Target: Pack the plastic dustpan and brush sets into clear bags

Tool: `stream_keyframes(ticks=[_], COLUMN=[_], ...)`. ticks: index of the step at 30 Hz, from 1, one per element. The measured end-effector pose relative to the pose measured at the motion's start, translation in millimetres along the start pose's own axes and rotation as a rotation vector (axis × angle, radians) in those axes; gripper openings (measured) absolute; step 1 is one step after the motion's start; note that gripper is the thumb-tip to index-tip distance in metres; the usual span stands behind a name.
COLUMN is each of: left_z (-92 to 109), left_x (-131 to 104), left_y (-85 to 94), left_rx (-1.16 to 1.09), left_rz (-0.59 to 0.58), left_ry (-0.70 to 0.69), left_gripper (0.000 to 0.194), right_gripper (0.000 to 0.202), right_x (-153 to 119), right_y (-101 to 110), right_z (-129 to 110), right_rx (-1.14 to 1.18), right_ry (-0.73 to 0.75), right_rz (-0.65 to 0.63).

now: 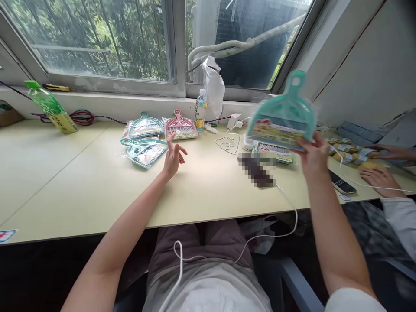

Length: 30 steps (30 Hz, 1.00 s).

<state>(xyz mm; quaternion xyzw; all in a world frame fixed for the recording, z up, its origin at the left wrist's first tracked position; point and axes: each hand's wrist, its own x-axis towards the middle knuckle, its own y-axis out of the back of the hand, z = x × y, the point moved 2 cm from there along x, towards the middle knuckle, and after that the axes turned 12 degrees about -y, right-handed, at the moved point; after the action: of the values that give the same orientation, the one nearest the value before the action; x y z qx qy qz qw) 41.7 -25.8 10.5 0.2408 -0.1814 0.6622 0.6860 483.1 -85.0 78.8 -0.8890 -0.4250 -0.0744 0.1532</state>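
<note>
My right hand grips the lower right corner of a green dustpan in clear plastic wrap. It is raised above the table, handle up, with a printed card along its lower part. My left hand is empty over the table, its fingers apart and partly bent. Just beyond it lie a pink wrapped dustpan set with white brush bristles and a green wrapped set. Another green set lies closer, left of the hand. Below the raised dustpan sits one more wrapped set, partly hidden.
A green-capped bottle leans at the left, and a clear bottle stands by the window. A blurred dark object with a white cable lies mid-table. At right are a phone and a co-worker's hands near yellow packets.
</note>
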Motion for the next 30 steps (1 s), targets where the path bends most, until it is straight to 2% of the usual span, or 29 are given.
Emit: stream_keyframes(ticks=[2,3,5,7,9,13,18,24,27,30], left_z=[-6.2,-8.7,-12.2,-14.3,-15.7,-16.8,-18.0,-19.7,-19.7,-20.2], left_x=[-1.3,-2.0,-3.5,-4.6,-5.1,-4.8,-4.8,-6.0,-6.7,-7.3], left_y=[-3.7,-5.8,-9.7,-12.1,-12.9,-11.2,-11.4,-14.1,-14.5,-14.7], left_rx=[0.038,0.055,0.088,0.115,0.137,0.194,0.266,0.321,0.360,0.403], left_rz=[-0.054,-0.083,-0.139,-0.189,-0.229,-0.276,-0.345,-0.410,-0.439,-0.472], left_ry=[0.003,0.012,0.031,0.036,0.029,-0.004,-0.014,-0.035,-0.031,-0.021], left_gripper=[0.063,0.062,0.062,0.061,0.058,0.049,0.040,0.037,0.037,0.039], right_gripper=[0.029,0.028,0.028,0.031,0.036,0.039,0.036,0.025,0.022,0.026], right_x=[11.8,14.5,14.1,9.0,4.3,4.7,12.3,26.6,36.4,42.2], right_y=[62.5,89.5,133.1,160.1,171.1,161.1,122.5,82.3,73.4,70.4], right_z=[-2.1,0.0,9.8,24.9,41.4,68.7,92.5,106.6,110.4,115.6], right_rx=[-0.096,-0.133,-0.184,-0.238,-0.266,-0.208,-0.135,-0.204,-0.320,-0.700], right_ry=[0.014,0.005,-0.027,-0.085,-0.141,-0.157,-0.144,-0.156,-0.139,-0.083], right_rz=[0.137,0.155,0.207,0.261,0.293,0.309,0.254,0.249,0.231,0.259])
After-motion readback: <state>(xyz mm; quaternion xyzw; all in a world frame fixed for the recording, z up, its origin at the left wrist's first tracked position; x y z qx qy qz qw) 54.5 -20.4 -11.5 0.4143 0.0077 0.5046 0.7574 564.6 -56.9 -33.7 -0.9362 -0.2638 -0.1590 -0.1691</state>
